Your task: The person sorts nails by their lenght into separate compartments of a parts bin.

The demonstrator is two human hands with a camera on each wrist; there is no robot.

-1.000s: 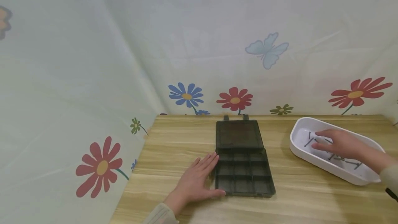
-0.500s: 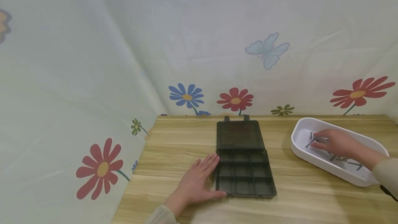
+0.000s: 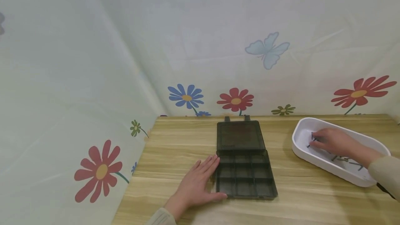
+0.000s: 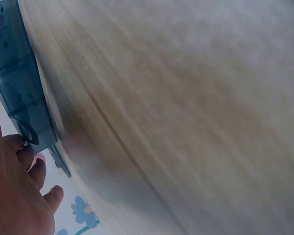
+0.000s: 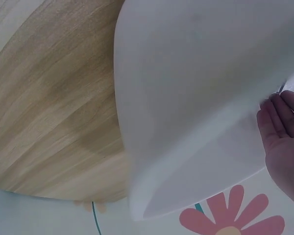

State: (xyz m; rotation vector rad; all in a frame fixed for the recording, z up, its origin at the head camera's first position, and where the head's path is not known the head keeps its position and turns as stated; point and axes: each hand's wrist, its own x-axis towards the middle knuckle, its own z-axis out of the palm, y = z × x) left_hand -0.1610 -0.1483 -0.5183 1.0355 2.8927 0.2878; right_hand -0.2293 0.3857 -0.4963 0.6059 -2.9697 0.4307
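Note:
A dark translucent compartment box (image 3: 243,173) lies on the table with its lid (image 3: 240,135) folded back away from me. Along its left side rests my left hand (image 3: 195,186), fingers extended against the edge and thumb by the front left corner. That hand (image 4: 14,191) also shows beside the box (image 4: 22,73) in the left wrist view. My right hand (image 3: 339,143) reaches down into a white tray (image 3: 331,171), thumb and forefinger apart over the screws (image 3: 343,159). In the right wrist view, its fingertips (image 5: 272,100) are low by a dark screw, partly hidden.
The wooden table (image 3: 175,138) runs back to a flower-printed curtain (image 3: 200,44), which also hangs along the left side. Bare wood separates the box from the tray at the right. Two latch tabs (image 3: 237,118) stick out from the lid's far edge.
My right hand has lowered slightly among the screws, its thumb and forefinger coming closer together and covering more of them. The left hand and the box have stayed put.

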